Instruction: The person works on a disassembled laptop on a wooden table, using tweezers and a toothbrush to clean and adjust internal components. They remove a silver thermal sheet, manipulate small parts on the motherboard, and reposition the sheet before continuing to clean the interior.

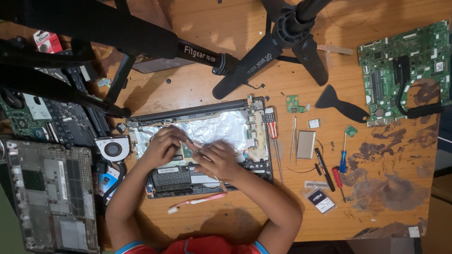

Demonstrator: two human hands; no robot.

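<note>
An opened laptop base, lined with crinkled silver foil, lies in the middle of the wooden table. Both my hands are over its centre. My left hand is curled with its fingertips down on the parts inside. My right hand is just to the right of it, its fingers pinching a thin pale strip between the two hands. My hands hide what lies under them. A red-and-white-handled screwdriver rests on the base's right edge.
Black tripod legs cross the top. A green motherboard lies far right, with a black pry tool, tweezers, small screwdrivers and a grey pad between. A fan, a grey laptop cover and more boards lie left. A pink toothbrush lies near the table's front.
</note>
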